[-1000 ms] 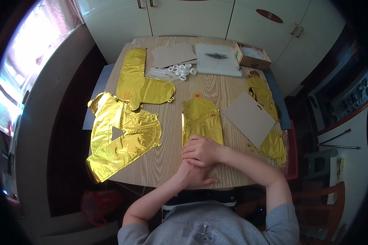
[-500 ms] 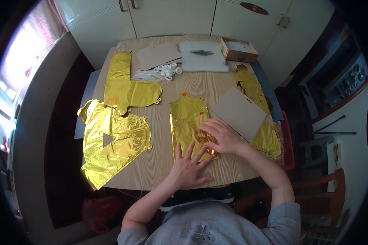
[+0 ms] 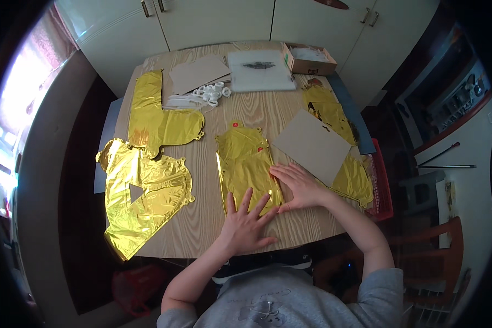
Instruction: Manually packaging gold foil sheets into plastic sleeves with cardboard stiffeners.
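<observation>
Both hands flat, fingers spread, nothing gripped: left hand (image 3: 246, 221) & right hand (image 3: 299, 185) press on the gold foil balloon (image 3: 247, 164), centre frame on the wooden table (image 3: 202, 229). It looks mostly flattened; two other foil balloons (image 3: 147, 180), left of frame, lie crinkled, seemingly untouched. Cardboard sheet (image 3: 311, 143) just right.

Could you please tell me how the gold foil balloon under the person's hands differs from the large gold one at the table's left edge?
The foil balloon under the hands is smaller and lies wholly on the table; the large foil balloon overhangs the left edge. The smaller one is pressed flat by the left hand and right hand; the large one lies untouched and crinkled, with a triangular hole. Both are shiny gold and deflated.
</observation>
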